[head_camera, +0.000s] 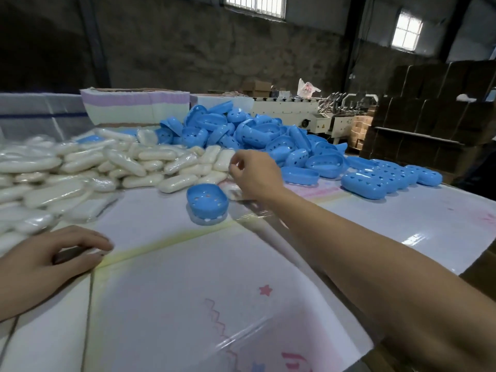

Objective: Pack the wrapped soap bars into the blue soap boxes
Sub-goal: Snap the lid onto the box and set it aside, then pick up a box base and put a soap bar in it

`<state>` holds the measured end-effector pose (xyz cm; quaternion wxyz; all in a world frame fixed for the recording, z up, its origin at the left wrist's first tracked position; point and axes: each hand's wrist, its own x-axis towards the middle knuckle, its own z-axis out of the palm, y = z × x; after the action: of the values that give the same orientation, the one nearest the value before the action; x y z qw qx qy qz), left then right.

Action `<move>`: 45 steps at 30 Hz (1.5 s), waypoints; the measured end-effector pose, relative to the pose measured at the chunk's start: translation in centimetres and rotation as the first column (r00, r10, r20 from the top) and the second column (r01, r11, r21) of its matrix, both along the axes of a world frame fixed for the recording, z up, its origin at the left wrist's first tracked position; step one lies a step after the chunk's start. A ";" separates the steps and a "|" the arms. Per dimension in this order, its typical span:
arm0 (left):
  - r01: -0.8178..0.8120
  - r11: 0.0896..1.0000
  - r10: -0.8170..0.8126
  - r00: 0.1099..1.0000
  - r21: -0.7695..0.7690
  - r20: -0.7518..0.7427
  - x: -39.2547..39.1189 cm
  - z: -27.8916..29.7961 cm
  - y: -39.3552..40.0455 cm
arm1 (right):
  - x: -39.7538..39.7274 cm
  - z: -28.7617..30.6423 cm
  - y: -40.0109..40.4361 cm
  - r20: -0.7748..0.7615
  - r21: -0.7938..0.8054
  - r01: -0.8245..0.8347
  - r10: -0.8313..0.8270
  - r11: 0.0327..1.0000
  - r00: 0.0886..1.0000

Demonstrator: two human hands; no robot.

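A heap of white wrapped soap bars (80,167) covers the left half of the table. One open blue box half (207,200) lies alone in the middle, hollow side up. My right hand (255,174) reaches over it to the heap's right edge, fingers curled and pinched at a wrapped bar (224,161); whether it grips that bar I cannot tell. A wrapped bar (232,190) lies under that hand. My left hand (45,259) rests flat on the table at near left, holding nothing. A pile of loose blue box halves (241,132) rises behind. Closed blue boxes (386,178) line up at right.
The table (188,291) is covered with glossy printed plastic sheet. Stacked printed sheets (134,106) stand behind the soap heap. Brown cartons (429,116) and a machine (295,111) stand beyond the table's far right edge.
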<state>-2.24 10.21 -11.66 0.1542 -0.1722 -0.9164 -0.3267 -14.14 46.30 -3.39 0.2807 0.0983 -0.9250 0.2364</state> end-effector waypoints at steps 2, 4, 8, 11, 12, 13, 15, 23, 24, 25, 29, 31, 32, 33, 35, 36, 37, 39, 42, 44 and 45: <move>-0.017 0.999 0.017 1.000 0.047 0.013 0.8 1.6 1.7 | 1.6 0.6 -5.0 0.016 -0.078 -0.144 0.145 0.987 0.989; -0.025 0.995 0.019 0.998 0.096 0.059 1.2 2.3 2.1 | 3.4 1.0 -9.9 0.062 -0.203 -0.289 0.307 0.935 0.950; -0.113 0.984 0.092 0.985 0.141 0.145 1.5 3.0 2.3 | 6.3 -0.2 -17.4 0.166 -0.539 -0.354 0.509 0.764 0.845; -0.175 0.961 0.136 0.974 0.214 0.182 1.9 3.5 2.7 | 6.8 -2.8 -19.3 0.255 -0.591 -0.297 0.522 0.750 0.814; -0.181 0.957 0.139 0.972 0.229 0.189 1.8 3.5 2.7 | 6.8 -3.3 -19.4 0.270 -0.564 -0.302 0.517 0.768 0.812; -0.178 0.956 0.135 0.972 0.231 0.191 1.8 3.6 2.7 | 6.6 -3.6 -19.4 0.269 -0.538 -0.318 0.516 0.781 0.813; -0.171 0.962 0.134 0.975 0.213 0.180 1.9 3.9 2.9 | 6.4 -3.7 -19.3 0.266 -0.505 -0.350 0.528 0.789 0.807; -0.258 0.853 0.163 0.958 0.454 0.238 2.5 4.4 3.0 | 6.7 -3.8 -19.5 0.231 -0.363 -0.474 0.570 0.802 0.788; -0.280 0.824 0.170 0.952 0.493 0.256 2.5 4.6 3.0 | 6.9 -3.8 -19.5 0.228 -0.343 -0.487 0.575 0.803 0.786; -0.305 0.801 0.180 0.943 0.516 0.279 2.7 4.7 3.0 | 7.2 -3.8 -19.6 0.225 -0.317 -0.498 0.575 0.807 0.787; -0.335 0.776 0.182 0.930 0.534 0.319 3.4 5.8 2.8 | 8.0 -3.8 -19.8 0.194 -0.159 -0.499 0.523 0.852 0.830; -0.339 0.752 0.220 0.938 0.566 0.268 3.7 7.2 1.7 | 8.4 -3.7 -19.7 0.183 -0.099 -0.517 0.526 0.850 0.830; -0.360 0.724 0.272 0.933 0.588 0.236 3.6 8.0 0.7 | 8.6 -3.7 -19.7 0.176 -0.086 -0.544 0.550 0.835 0.816; -0.401 0.701 0.355 0.913 0.589 0.199 3.4 8.8 -0.6 | 8.8 -3.8 -19.7 0.168 -0.074 -0.587 0.590 0.806 0.790; -0.557 0.679 0.595 0.799 0.478 0.086 3.2 9.8 -4.1 | 9.6 -3.9 -20.0 0.161 -0.025 -0.702 0.696 0.712 0.700; -0.668 0.648 0.716 0.698 0.365 0.007 3.2 9.9 -6.2 | 10.0 -4.0 -20.1 0.169 0.011 -0.751 0.739 0.660 0.652; -0.777 0.585 0.806 0.589 0.234 -0.060 3.4 9.8 -8.5 | 10.4 -4.1 -20.3 0.182 0.053 -0.787 0.769 0.615 0.613; -0.884 0.465 0.881 0.468 -0.053 -0.073 4.2 9.2 -13.1 | 10.7 -4.2 -20.4 0.209 0.133 -0.822 0.795 0.553 0.569; -0.747 0.335 0.932 0.351 -0.575 0.087 6.0 8.4 -18.5 | 10.6 -4.3 -20.5 0.217 0.169 -0.830 0.801 0.532 0.558; -0.578 0.321 0.942 0.280 -0.751 0.187 7.1 8.3 -20.0 | 10.4 -4.4 -20.6 0.208 0.161 -0.834 0.808 0.528 0.551; -0.524 0.332 0.939 0.267 -0.784 0.218 7.5 8.2 -20.3 | 10.4 -4.5 -20.6 0.202 0.159 -0.837 0.813 0.524 0.547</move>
<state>5.29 -10.10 -3.49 -0.0942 0.3946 -0.9127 0.0482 -3.77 25.71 -7.87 0.0735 0.5448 -0.8020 0.2336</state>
